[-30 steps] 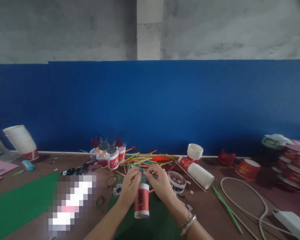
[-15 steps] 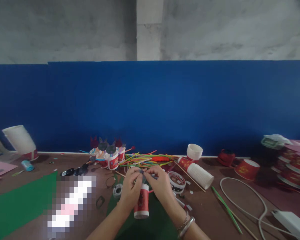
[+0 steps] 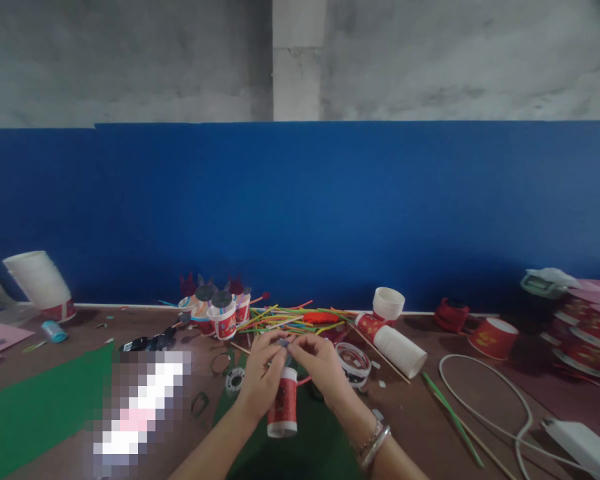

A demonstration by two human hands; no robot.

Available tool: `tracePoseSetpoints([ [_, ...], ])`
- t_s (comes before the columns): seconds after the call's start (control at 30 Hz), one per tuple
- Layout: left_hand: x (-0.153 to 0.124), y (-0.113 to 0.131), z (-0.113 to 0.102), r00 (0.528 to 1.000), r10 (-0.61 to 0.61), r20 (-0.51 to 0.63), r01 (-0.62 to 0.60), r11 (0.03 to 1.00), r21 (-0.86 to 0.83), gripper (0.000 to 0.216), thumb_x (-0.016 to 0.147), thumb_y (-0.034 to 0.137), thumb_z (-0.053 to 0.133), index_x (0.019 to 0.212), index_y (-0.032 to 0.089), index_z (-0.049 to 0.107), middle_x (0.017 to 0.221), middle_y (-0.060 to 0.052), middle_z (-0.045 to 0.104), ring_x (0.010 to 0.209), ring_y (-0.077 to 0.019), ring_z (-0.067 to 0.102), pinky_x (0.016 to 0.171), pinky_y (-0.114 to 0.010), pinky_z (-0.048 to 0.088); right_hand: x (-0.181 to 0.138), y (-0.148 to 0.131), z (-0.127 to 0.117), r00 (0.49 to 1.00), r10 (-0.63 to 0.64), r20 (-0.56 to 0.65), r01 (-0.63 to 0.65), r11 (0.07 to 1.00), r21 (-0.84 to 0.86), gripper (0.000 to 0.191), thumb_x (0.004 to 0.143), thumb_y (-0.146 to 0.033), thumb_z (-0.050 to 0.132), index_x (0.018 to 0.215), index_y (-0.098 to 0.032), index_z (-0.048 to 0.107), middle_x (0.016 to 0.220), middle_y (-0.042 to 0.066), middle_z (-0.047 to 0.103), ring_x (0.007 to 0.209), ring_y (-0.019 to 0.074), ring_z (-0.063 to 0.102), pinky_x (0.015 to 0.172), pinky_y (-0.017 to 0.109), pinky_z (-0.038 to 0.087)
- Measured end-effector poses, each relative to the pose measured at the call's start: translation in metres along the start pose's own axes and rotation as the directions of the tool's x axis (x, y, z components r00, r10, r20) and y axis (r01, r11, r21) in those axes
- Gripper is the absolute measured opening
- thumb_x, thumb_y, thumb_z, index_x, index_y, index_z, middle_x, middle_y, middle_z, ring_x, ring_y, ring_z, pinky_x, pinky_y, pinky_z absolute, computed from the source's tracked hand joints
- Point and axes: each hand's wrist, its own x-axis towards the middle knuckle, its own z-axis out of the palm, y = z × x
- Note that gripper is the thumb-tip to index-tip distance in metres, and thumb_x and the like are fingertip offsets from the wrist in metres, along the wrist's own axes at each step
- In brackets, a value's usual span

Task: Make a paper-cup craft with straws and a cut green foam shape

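An upside-down red and white paper cup (image 3: 283, 407) stands on a green sheet (image 3: 305, 447) in front of me. My left hand (image 3: 261, 380) and my right hand (image 3: 320, 367) meet over its top, fingers pinched on a small grey piece (image 3: 283, 345) held at the cup's upper end. The left hand also rests against the cup's side. A bracelet (image 3: 375, 443) is on my right wrist.
A pile of coloured sticks (image 3: 290, 320) lies behind the hands, beside several decorated cups (image 3: 220, 313). A stack of white cups (image 3: 395, 347) lies on its side at right, near a white cable (image 3: 485, 393) and a glue gun (image 3: 580, 443). More green sheet (image 3: 35, 407) lies left.
The hands have closed in slightly over the cup's top; the right hand's fingers shifted a little left. The cup stays in place.
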Motion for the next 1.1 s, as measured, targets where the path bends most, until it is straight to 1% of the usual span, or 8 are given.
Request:
tracePoseSetpoints([
  [0.13,0.004,0.002,-0.001,0.995,-0.096,-0.042,0.092,0.993,-0.076,0.016,0.077,0.029,0.055,0.07,0.02,0.067,0.095,-0.008,0.064,0.095,-0.0247,0.056,0.085,-0.036,0.043,0.001,-0.002,-0.004,0.996,-0.079,0.043,0.081,0.996,-0.036,0.019,0.07,-0.032,0.062,0.06,-0.017,0.058,0.06,-0.001,0.056,0.057,0.0123,0.05,0.056,0.023,0.04],
  [0.3,0.007,0.001,-0.001,0.987,-0.154,-0.042,0.149,0.983,-0.104,0.013,0.075,0.028,0.058,0.067,0.019,0.063,0.081,-0.006,0.061,0.081,-0.0218,0.057,0.075,-0.031,0.044,0.001,-0.005,-0.008,0.989,-0.129,0.076,0.143,0.961,-0.235,0.019,0.074,-0.03,0.058,0.062,-0.016,0.06,0.063,0.001,0.059,0.063,0.0148,0.053,0.06,0.025,0.041],
  [0.4,0.006,-0.001,-0.003,0.985,-0.113,-0.133,0.109,0.993,-0.037,0.012,0.077,0.028,0.058,0.071,0.019,0.063,0.083,-0.006,0.061,0.084,-0.0222,0.057,0.077,-0.031,0.043,0.001,-0.005,-0.009,0.993,-0.116,0.02,0.117,0.948,-0.296,0.022,0.075,-0.033,0.059,0.087,-0.015,0.067,0.073,0.004,0.066,0.069,0.0183,0.058,0.066,0.028,0.044],
  [0.47,0.005,-0.003,-0.004,0.978,-0.057,-0.199,0.065,0.997,0.031,0.012,0.079,0.029,0.058,0.073,0.02,0.063,0.084,-0.006,0.061,0.085,-0.0225,0.056,0.077,-0.032,0.043,0.0,-0.006,-0.009,0.988,-0.149,-0.036,0.131,0.943,-0.304,0.026,0.076,-0.033,0.059,0.094,-0.016,0.066,0.075,0.004,0.068,0.07,0.0187,0.059,0.067,0.029,0.046],
  [0.53,0.004,-0.005,-0.004,0.974,0.017,-0.228,0.01,0.993,0.116,0.012,0.079,0.029,0.057,0.071,0.021,0.063,0.084,-0.006,0.061,0.086,-0.0229,0.056,0.079,-0.033,0.043,-0.003,-0.008,-0.008,0.982,-0.176,-0.067,0.143,0.928,-0.343,0.019,0.077,-0.032,0.057,0.081,-0.017,0.066,0.07,0.003,0.067,0.065,0.0178,0.058,0.064,0.027,0.045],
  [0.63,0.003,-0.007,-0.003,0.971,0.105,-0.214,-0.057,0.974,0.22,0.012,0.078,0.027,0.058,0.068,0.022,0.063,0.084,-0.005,0.061,0.087,-0.0229,0.055,0.081,-0.035,0.043,-0.007,-0.012,-0.004,0.987,-0.155,-0.033,0.13,0.91,-0.393,0.02,0.078,-0.03,0.054,0.066,-0.018,0.065,0.063,0.003,0.066,0.06,0.0171,0.056,0.059,0.026,0.042],
  [0.87,-0.001,-0.004,-0.002,0.97,0.201,-0.135,-0.155,0.945,0.288,0.01,0.078,0.02,0.056,0.072,0.021,0.063,0.085,-0.005,0.06,0.087,-0.0222,0.055,0.079,-0.034,0.044,-0.007,-0.01,-0.003,0.991,-0.133,-0.025,0.107,0.883,-0.456,0.023,0.079,-0.029,0.05,0.067,-0.017,0.066,0.066,0.004,0.067,0.062,0.0187,0.058,0.057,0.027,0.04],
  [1.1,-0.001,-0.002,-0.003,0.962,0.252,-0.107,-0.208,0.927,0.311,0.008,0.079,0.018,0.056,0.079,0.02,0.064,0.088,-0.006,0.06,0.087,-0.022,0.054,0.079,-0.034,0.044,-0.008,-0.013,-0.004,0.995,-0.104,-0.004,0.094,0.917,-0.388,0.022,0.078,-0.029,0.052,0.072,-0.016,0.069,0.067,0.005,0.069,0.064,0.0196,0.06,0.059,0.027,0.042],
])
